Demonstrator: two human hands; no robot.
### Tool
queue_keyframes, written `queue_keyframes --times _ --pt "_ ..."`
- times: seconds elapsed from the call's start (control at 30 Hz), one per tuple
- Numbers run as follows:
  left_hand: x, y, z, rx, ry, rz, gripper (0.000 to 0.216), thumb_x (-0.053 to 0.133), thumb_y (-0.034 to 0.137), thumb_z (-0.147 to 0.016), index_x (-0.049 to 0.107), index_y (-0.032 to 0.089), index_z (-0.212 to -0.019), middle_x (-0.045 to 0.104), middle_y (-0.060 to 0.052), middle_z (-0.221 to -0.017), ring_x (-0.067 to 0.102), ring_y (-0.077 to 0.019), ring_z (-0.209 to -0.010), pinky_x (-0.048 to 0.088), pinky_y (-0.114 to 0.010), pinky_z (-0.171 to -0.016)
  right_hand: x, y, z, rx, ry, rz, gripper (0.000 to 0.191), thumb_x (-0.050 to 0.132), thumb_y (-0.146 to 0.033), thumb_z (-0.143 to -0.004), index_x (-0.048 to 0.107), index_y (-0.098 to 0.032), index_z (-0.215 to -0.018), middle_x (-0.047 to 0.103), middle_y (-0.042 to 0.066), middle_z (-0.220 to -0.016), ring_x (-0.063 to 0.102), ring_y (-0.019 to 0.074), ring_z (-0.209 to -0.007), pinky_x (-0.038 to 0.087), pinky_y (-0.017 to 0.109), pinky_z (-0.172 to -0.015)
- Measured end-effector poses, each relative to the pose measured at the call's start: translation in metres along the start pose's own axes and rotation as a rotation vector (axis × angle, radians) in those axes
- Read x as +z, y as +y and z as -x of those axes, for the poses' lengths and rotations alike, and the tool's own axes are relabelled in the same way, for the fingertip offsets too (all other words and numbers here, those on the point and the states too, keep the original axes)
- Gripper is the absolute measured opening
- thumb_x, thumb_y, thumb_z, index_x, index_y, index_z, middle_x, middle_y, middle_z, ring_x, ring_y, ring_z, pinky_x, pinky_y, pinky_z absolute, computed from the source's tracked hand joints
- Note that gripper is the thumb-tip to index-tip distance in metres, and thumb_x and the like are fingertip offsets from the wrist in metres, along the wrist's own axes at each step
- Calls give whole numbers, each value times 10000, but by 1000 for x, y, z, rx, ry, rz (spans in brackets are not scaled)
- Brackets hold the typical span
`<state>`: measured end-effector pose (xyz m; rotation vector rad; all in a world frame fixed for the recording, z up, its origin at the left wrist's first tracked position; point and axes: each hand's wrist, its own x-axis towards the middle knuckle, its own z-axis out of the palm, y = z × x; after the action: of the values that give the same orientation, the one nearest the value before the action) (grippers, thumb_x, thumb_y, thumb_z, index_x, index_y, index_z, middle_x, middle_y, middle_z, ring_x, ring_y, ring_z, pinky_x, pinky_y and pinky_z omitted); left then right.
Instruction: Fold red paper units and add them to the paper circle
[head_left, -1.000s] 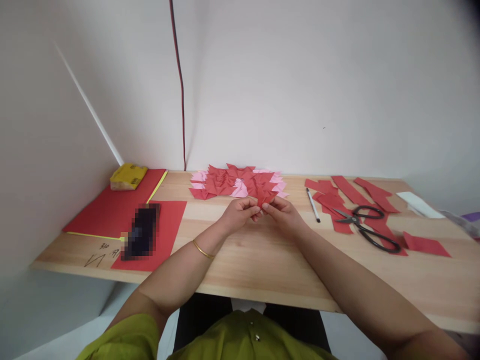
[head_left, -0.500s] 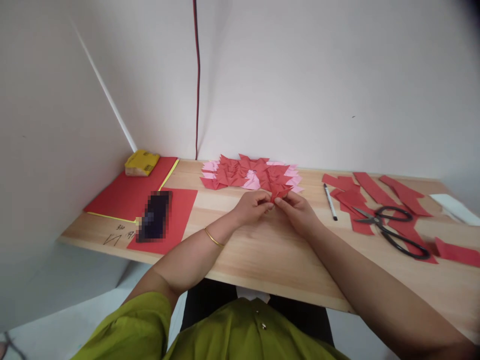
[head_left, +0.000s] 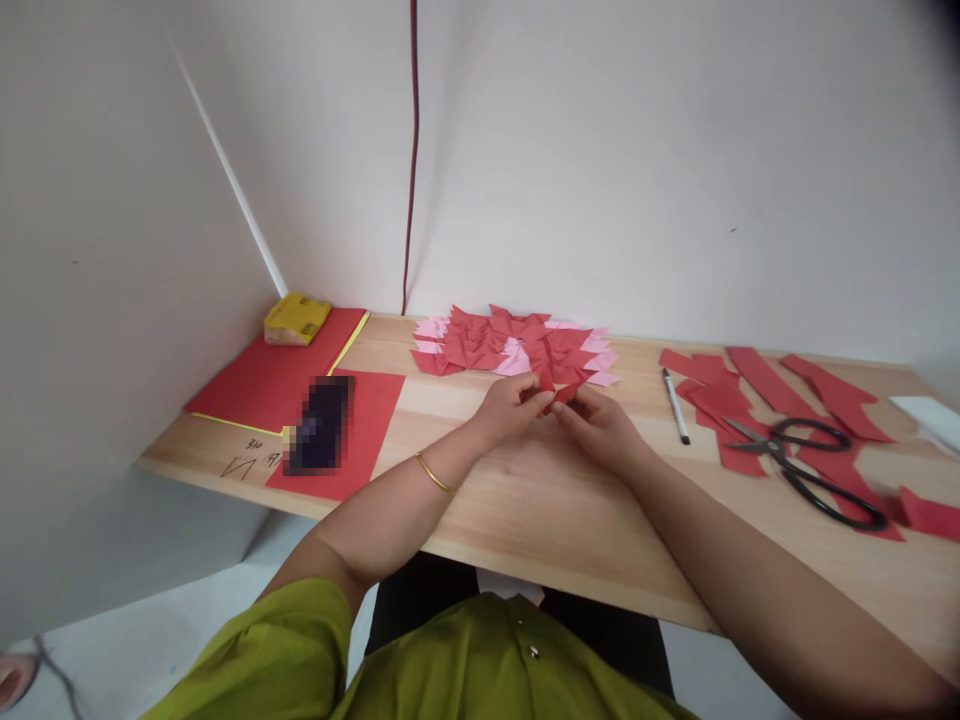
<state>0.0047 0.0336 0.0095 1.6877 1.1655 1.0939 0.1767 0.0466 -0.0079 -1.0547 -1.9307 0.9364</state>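
Observation:
My left hand (head_left: 508,408) and my right hand (head_left: 598,424) meet over the middle of the wooden table (head_left: 525,510), fingers pinched together on a small folded red paper piece (head_left: 561,392). Just behind my hands lies a spread of several folded red and pink paper triangles (head_left: 514,347). A gold bangle sits on my left wrist.
Red paper sheets (head_left: 277,372) lie at the left with a yellow block (head_left: 297,319) and a dark phone (head_left: 320,424). To the right are a pen (head_left: 676,405), red paper strips (head_left: 757,385), black scissors (head_left: 817,470) and white paper (head_left: 926,412). A red cable (head_left: 410,160) hangs on the wall.
The view has shifted, so the table sits further right and lower in frame. My hands stay together on the red piece, which looks folded narrower now.

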Motion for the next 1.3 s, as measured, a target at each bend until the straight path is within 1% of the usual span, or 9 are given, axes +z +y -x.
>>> queue_keyframes --times 0.13,0.3,0.47,0.57,0.67,0.73,0.8,1.07,1.3 --pt "-1 0 -1 2 2 10 236 545 319 -803 530 149 -641 570 14 -605 507 -96 -586 387 -226 -587 0 -9 2 -43 -58 -19 271 515 -425 -855 633 -181 -861 649 45 -805 574 178 -741 455 304 -685" --pt "0 -2 -3 -110 -42 326 257 595 368 -778 533 140 -677 540 32 -556 486 -69 -501 384 -205 -536 -4 -21 3 -104 -150 -163 276 469 -414 -888 612 -183 -838 645 43 -844 575 175 -802 455 297 -730" --pt "1 -4 -5 -179 -69 512 255 685 342 -697 577 118 -756 605 0 -681 567 -84 -579 455 -237 -624 -3 -10 1 -60 23 -69 282 537 -438 -843 585 -188 -722 577 13 -689 513 146 -658 416 275 -626" --pt "1 -5 -6 -182 -53 528 253 720 292 -653 583 117 -772 614 4 -701 576 -83 -596 461 -239 -640 -1 -2 -1 -44 67 -61 272 562 -437 -828 576 -193 -710 557 6 -658 496 140 -623 408 275 -596" --pt "1 -5 -6 -180 -36 530 236 707 288 -664 579 118 -766 613 5 -686 578 -85 -601 464 -240 -642 0 -1 -2 -39 16 -206 224 585 -429 -817 597 -209 -856 623 30 -793 568 163 -724 458 303 -673" --pt "0 -4 -5 -182 -38 511 222 695 285 -676 577 122 -769 615 4 -689 589 -91 -613 466 -242 -647 0 -4 -3 -46 1 -341 258 611 -419 -802 576 -228 -972 634 46 -911 594 178 -824 477 324 -745" --pt "-1 -4 -5 -185 -50 477 203 685 276 -685 570 126 -757 611 8 -685 597 -96 -614 462 -239 -642 -2 -6 -3 -38 10 -422 304 640 -406 -782 555 -240 -1023 623 44 -936 593 178 -860 478 329 -776" --pt "-2 -8 -6 -198 -115 463 207 668 263 -700 594 108 -815 615 -7 -727 590 -86 -599 448 -231 -636 -5 -1 -3 55 -3 -452 275 667 -369 -760 577 -231 -980 609 11 -843 582 149 -766 471 306 -733" --pt "-2 -8 -6 -206 -137 516 261 727 263 -647 608 105 -817 622 -10 -737 595 -92 -608 456 -234 -646 -5 -1 -4 50 1 -456 256 666 -385 -759 578 -233 -945 627 31 -890 596 164 -822 483 334 -781"
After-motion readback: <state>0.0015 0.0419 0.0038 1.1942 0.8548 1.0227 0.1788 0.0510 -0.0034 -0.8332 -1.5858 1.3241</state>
